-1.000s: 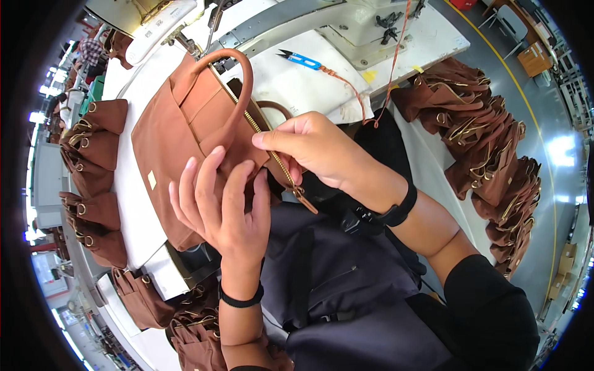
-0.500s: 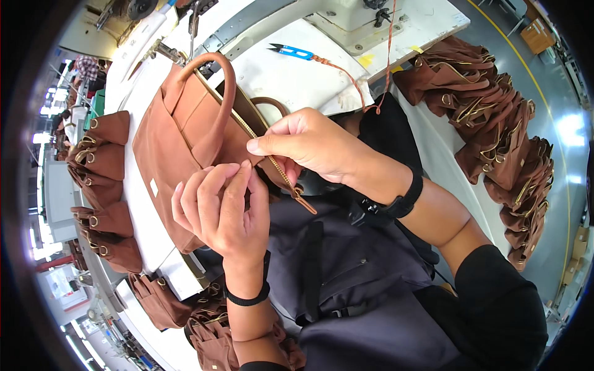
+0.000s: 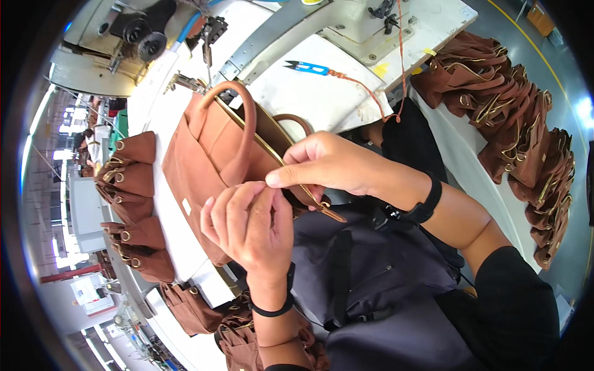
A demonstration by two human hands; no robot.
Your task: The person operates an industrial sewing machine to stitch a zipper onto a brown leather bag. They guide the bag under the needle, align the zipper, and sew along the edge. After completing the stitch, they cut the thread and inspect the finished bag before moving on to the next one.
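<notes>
A brown handbag (image 3: 192, 148) lies tilted in front of me, its top open along a gold-toothed zipper (image 3: 271, 151) with a leather pull (image 3: 333, 214) at the near end. One rounded handle (image 3: 249, 127) arches over the near panel; the second shows partly behind the opening. My right hand (image 3: 331, 162) grips the bag's zippered edge, thumb on the outside and fingers partly hidden inside. Close beside that thumb, my left hand (image 3: 250, 226) pinches its fingertips together at the panel. Whatever is between them is too small to make out.
Blue thread snips (image 3: 307, 67) on an orange cord lie on the white sewing machine table (image 3: 297, 102). Metal machine parts (image 3: 185, 81) stand just beyond the bag. Brown bags (image 3: 133, 176) line the left side, and a long heap of brown pieces (image 3: 495, 111) lies at right.
The view has shifted, so the bag, hands and table all appear farther right and slightly lower. Both hands keep nearly the same pose at the bag's edge.
</notes>
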